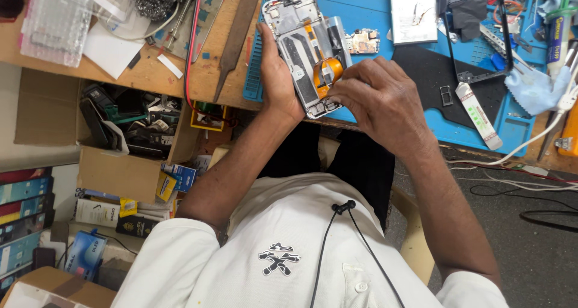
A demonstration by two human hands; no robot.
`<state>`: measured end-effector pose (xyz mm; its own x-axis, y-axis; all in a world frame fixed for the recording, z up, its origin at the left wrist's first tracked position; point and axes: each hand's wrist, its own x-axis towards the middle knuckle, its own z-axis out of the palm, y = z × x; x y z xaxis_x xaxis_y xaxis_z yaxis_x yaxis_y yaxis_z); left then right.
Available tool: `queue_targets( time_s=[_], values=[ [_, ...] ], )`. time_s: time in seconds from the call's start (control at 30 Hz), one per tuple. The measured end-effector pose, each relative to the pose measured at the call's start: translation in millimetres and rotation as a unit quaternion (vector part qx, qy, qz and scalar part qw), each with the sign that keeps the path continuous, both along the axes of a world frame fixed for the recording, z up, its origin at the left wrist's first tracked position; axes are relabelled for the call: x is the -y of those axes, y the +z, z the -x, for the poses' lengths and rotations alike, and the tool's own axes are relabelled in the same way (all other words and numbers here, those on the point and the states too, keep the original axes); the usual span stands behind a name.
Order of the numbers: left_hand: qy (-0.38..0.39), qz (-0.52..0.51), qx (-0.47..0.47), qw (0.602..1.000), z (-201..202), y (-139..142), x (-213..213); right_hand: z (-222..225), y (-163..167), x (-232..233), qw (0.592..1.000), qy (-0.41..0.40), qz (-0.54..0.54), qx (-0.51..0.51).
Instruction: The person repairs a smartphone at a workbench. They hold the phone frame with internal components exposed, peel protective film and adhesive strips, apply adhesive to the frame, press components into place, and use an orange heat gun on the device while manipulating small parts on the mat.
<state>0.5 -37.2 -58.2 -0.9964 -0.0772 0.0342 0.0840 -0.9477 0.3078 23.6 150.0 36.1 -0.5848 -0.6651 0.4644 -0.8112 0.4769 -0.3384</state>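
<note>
The person's left hand (278, 79) grips an opened phone chassis (301, 49) along its left edge, thumb and fingers wrapped around the frame so that its bare inner side faces up, tilted over the near edge of the blue work mat (367, 7). The right hand (376, 94) is curled over the lower right part of the chassis, its fingertips (337, 86) pinched on an orange flex ribbon (328, 72) that loops up from the frame; whether the ribbon is being lifted off or pressed down cannot be told. The step in hand looks like work on this ribbon at the bottom end of the frame, and the next move would seem to call for a steady left grip and a light, even pull or press from the right fingertips, since such a ribbon likely tears or creases easily. Just beyond the chassis on the mat lies a small circuit board (364, 41), and farther right a white battery pack (413, 10), a black phone frame (481, 31), a white tube (478, 115) and a pale blue cloth (536, 88). To the left, on the wooden bench (150, 73), lie a flat metal file (238, 34) and a red cable (194, 43).
</note>
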Motion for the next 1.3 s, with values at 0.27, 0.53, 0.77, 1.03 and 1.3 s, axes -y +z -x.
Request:
queue_targets(
  time_s=[0.27,0.53,0.77,1.03,1.3],
  values=[
    [-0.021,0.044,0.033,0.998,-3,8,-3,2,-8,2,0.997,-0.024,-0.038,0.057],
    [0.009,0.093,0.082,0.992,0,11,2,0,-6,-13,0.992,-0.006,0.092,0.092],
    [0.021,0.024,-0.045,0.998,-4,10,-4,-23,-12,-10,0.961,-0.158,0.172,0.145],
    [0.023,0.004,-0.096,0.995,-8,9,-4,-32,-18,-8,0.95,-0.173,0.222,0.133],
    [0.008,0.038,-0.167,0.985,-8,-2,0,-23,-18,-32,0.951,-0.206,0.18,0.147]
  ],
)
